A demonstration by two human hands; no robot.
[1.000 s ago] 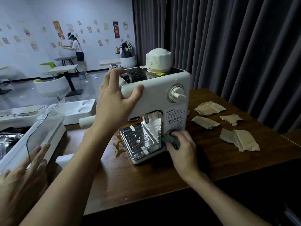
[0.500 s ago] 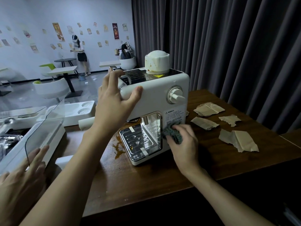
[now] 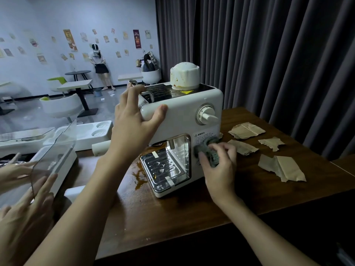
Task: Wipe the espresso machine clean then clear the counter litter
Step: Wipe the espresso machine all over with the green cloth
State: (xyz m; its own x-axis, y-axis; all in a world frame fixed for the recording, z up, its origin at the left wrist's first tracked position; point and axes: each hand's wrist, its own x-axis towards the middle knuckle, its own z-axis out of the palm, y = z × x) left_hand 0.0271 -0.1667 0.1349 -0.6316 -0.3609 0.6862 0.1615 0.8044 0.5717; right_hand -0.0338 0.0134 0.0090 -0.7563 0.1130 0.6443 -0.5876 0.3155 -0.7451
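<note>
A white espresso machine (image 3: 182,116) stands on the brown wooden counter (image 3: 172,217). My left hand (image 3: 134,123) grips its upper left corner, thumb on the front and fingers over the top. My right hand (image 3: 219,166) holds a grey-green cloth (image 3: 209,150) against the label panel on the lower right of the machine's front. Several torn brown paper scraps (image 3: 282,167) lie on the counter to the right of the machine. A brown spill (image 3: 140,175) stains the counter beside the drip tray (image 3: 163,167).
A stained white cap (image 3: 184,75) sits on top of the machine. Another person's hands (image 3: 25,208) and a clear panel (image 3: 55,150) are at the left, over white trays. A dark curtain (image 3: 269,54) hangs behind the counter. A person stands by the far wall.
My right hand has slid the cloth upward along the lower right front of the machine. My left hand has kept its grip on the top corner.
</note>
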